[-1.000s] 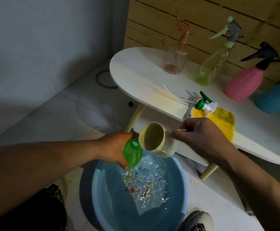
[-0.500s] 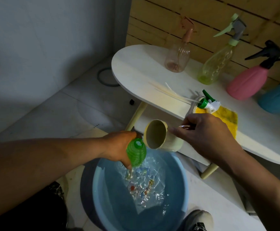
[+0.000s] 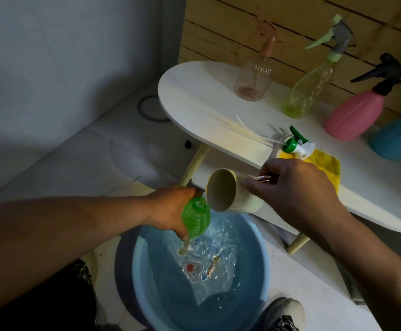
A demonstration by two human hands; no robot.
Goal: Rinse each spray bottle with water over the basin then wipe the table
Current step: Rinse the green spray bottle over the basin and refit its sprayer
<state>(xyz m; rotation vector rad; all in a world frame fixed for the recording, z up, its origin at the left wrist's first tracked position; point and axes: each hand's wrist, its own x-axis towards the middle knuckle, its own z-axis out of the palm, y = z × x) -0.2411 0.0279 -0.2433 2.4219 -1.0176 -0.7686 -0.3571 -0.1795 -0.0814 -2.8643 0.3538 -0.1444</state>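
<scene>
Over the round blue plastic basin, the left hand grips a ribbed green plastic bottle; the right hand clasps a cream mug, now tipped level, apparently emptied, so a refill looks due.

Ribbed green bottle, capless, held over blue basin of water, dripping.

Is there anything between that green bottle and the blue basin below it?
Nothing visible does. The left hand holds the green bottle directly above the blue basin, with only water running down from it. The cup in the right hand sits beside the bottle's neck, not under it.
</scene>
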